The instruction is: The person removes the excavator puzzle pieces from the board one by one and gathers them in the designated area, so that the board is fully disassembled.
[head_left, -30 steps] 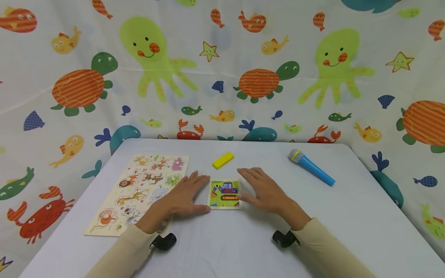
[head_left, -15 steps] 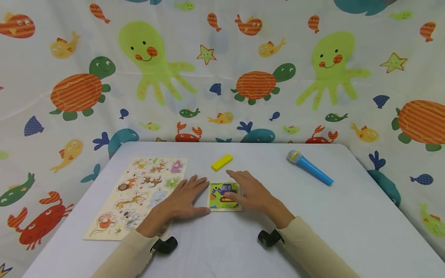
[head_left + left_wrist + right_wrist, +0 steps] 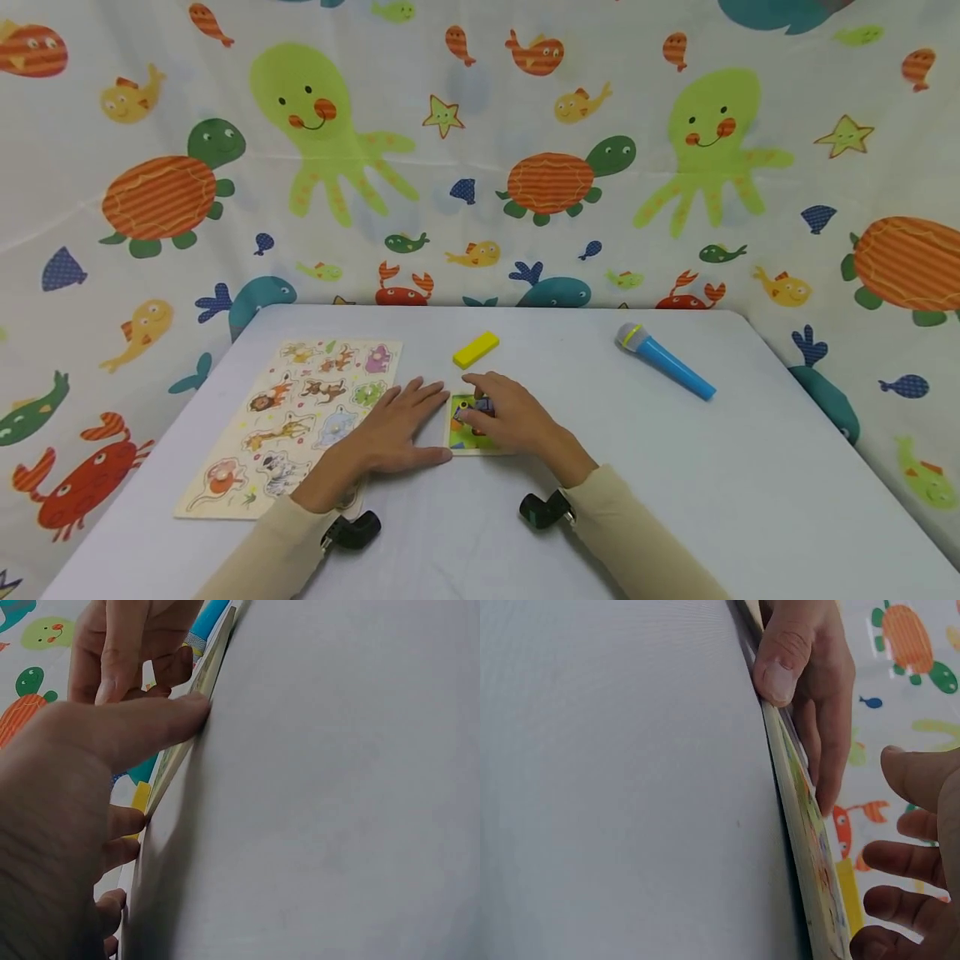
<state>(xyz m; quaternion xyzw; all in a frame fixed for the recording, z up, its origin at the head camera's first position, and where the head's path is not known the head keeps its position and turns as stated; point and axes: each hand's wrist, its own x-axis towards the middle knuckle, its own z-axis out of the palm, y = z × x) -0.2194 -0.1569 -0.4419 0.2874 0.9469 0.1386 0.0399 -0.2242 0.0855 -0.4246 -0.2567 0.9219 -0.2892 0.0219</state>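
A small square wooden picture puzzle (image 3: 459,442) with a digger picture lies flat on the white table. My left hand (image 3: 393,433) is at its left side, fingers extended and spread. In the right wrist view, the left hand (image 3: 814,690) has its thumb touching the puzzle's edge (image 3: 799,817). Above the puzzle hovers my right hand (image 3: 517,421), covering the right part of the digger picture. Its fingers (image 3: 904,862) are loosely bent and apart from the puzzle, holding nothing.
A large animal peg puzzle (image 3: 255,442) lies on the left, partly under my left forearm. Behind the small puzzle is a yellow block (image 3: 476,350). A blue toy microphone (image 3: 667,362) lies at the back right. A sea-animal cloth (image 3: 480,150) hangs behind the table.
My right hand has moved left, from the puzzle's right edge to over its picture. The left hand stays at the left edge. The puzzle has not visibly moved on the table.
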